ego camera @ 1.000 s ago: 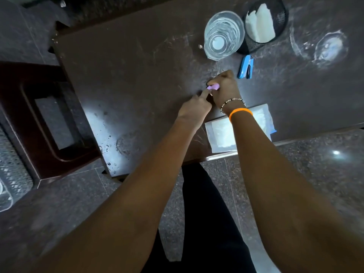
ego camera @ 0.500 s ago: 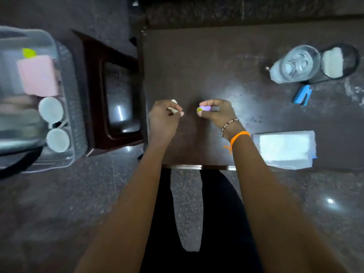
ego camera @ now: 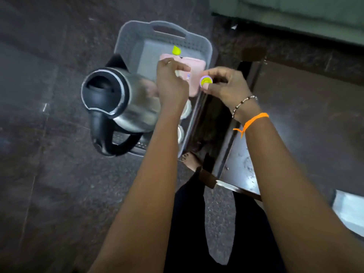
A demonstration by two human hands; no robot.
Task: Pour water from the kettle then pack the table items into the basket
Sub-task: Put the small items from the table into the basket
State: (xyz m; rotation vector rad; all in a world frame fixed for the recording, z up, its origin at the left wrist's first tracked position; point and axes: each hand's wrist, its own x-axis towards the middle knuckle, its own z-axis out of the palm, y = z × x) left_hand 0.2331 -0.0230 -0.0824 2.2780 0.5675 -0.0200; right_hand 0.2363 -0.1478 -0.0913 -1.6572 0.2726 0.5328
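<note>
A grey plastic basket (ego camera: 199,43) stands on the floor left of the dark table (ego camera: 295,115). In it lie a steel kettle (ego camera: 122,99) with a black handle, a pink case (ego camera: 197,69), a yellow-green piece (ego camera: 175,50) and two pale cups (ego camera: 180,133), mostly hidden by my arm. My left hand (ego camera: 171,81) hovers over the basket, pinching a small pale object (ego camera: 178,72). Beside it, over the basket's right rim, my right hand (ego camera: 222,85) holds a small purple and yellow round piece (ego camera: 205,80) at the fingertips.
A dark wooden stool or side table (ego camera: 216,119) sits between the basket and the table. A white cloth (ego camera: 348,211) lies at the table's near right edge. My bare foot (ego camera: 192,160) and black trousers are below. A pale green sofa (ego camera: 295,14) runs along the top right.
Both hands lifted off the table and swung left, with the small pieces in them, to above the basket. The view turned left; the glass, stapler and black cup have left the frame.
</note>
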